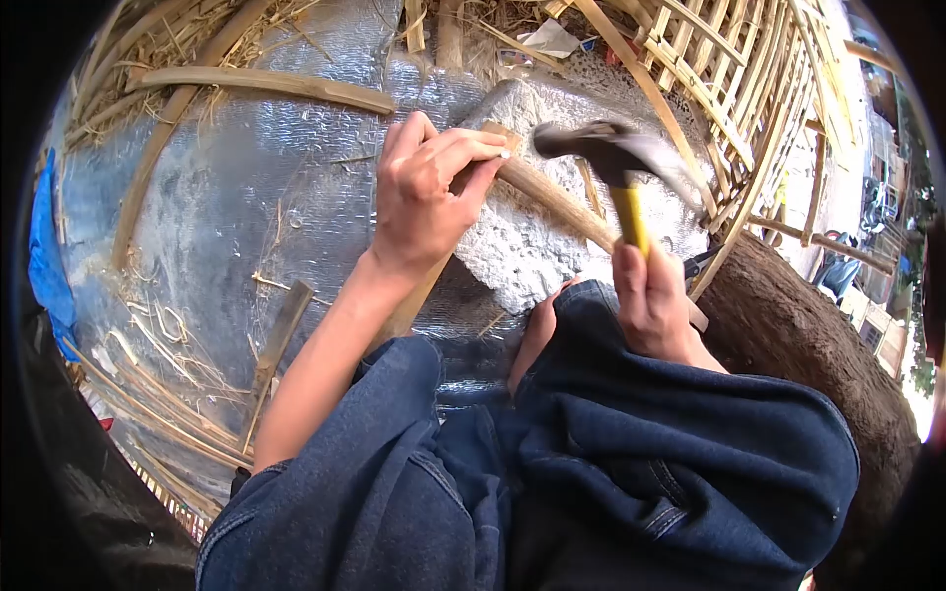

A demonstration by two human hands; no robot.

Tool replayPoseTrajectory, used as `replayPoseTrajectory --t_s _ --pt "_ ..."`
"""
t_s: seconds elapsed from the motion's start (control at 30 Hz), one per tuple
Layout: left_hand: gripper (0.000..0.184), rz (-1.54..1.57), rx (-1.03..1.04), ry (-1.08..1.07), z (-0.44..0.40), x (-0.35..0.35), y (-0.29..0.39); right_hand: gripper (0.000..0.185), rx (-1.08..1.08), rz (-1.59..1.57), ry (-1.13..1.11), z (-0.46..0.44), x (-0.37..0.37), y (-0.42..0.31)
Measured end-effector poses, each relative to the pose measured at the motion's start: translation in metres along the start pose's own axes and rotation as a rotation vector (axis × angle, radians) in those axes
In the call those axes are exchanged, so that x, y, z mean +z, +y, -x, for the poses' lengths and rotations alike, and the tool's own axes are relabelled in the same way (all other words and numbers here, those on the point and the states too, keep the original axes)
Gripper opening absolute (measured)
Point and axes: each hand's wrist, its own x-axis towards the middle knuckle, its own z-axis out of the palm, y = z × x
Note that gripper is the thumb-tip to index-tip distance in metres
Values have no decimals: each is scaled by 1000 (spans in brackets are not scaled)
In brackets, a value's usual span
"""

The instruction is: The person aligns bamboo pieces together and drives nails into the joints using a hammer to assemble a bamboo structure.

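My right hand [652,300] is wrapped round the yellow handle of a claw hammer [631,212]. The hammer's head is raised, a little blurred, above a rough grey stone block [522,241]. My left hand [429,192] is closed in a pinch at the upper end of a wooden stick [557,202], which slants down to the right across the stone. What sits between its fingertips is small and whitish, too small to name. Under my left hand a flat wooden strip [419,295] runs down toward my knee.
Curved bamboo slats [714,79] fill the upper right. A thick log [803,335] lies at the right. Loose wooden sticks [266,84] and thin strips [163,394] lie at the left, near a blue cloth [49,256].
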Motion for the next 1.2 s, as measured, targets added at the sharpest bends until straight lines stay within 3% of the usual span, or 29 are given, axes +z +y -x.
replayPoseTrajectory --t_s 0.07,0.27,0.37,0.6,0.73,0.83,1.0,1.07,1.1,1.13,1.2 --pt "14 12 -11 4 -1 -1 0 21 -160 344 -42 -8 0 -3" --pt "15 7 6 6 -1 0 0 25 51 105 -31 -9 -3 -12" --pt "14 15 -8 -11 -2 -1 2 22 -76 191 -25 -6 1 -6" --pt "13 38 1 -16 -2 -1 1 17 -42 118 -18 -9 0 -18" --pt "12 23 -17 -29 -3 -2 1 16 -122 303 -98 -12 3 -14" --pt "11 32 -19 -23 -2 -1 1 16 -261 283 89 -6 6 -9" --pt "11 31 -18 -20 -2 -1 1 16 -177 318 -31 -7 1 -10" --pt "10 39 0 9 -2 0 0 14 -342 381 112 -5 5 -8" --pt "10 40 -1 9 -1 0 0 14 -168 416 -47 -11 1 -11" --pt "11 42 -6 -2 -1 0 0 14 -166 419 -45 -9 1 -11" --pt "11 43 -15 -14 -1 1 -1 13 -276 300 110 -6 5 -12"
